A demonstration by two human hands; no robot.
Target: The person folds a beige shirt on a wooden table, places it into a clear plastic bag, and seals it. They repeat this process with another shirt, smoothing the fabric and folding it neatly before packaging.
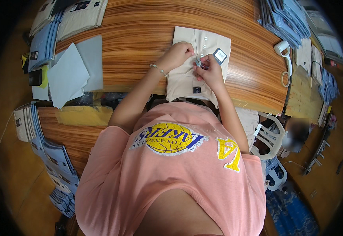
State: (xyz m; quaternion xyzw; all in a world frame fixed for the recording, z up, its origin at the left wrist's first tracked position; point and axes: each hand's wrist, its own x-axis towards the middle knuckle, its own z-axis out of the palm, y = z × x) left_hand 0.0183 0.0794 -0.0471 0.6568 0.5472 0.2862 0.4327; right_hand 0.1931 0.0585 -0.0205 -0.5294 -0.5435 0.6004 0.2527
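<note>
A folded beige button-front garment [181, 82] lies on the wood-grain table in front of me. My left hand [178, 55], with a beaded bracelet at the wrist, rests on its left half. Those fingers are curled into a pinch by the button placket, and what they grip is hidden. My right hand [211, 71] is closed round a small grey-and-dark-red tool [198, 63], perhaps thread snips, its tip at the placket close to the left fingertips. Beside the right hand, a dark hang tag with a white label [220, 56] lies on the garment. A small black tag [196, 90] sits lower down.
White paper sheets [68, 74] lie on the table's left. Bagged folded garments [81, 17] are stacked at the far left, and bagged blue garments [283, 21] at the far right. A white handheld scanner [283, 51] lies near the right edge. Another person sits at the right.
</note>
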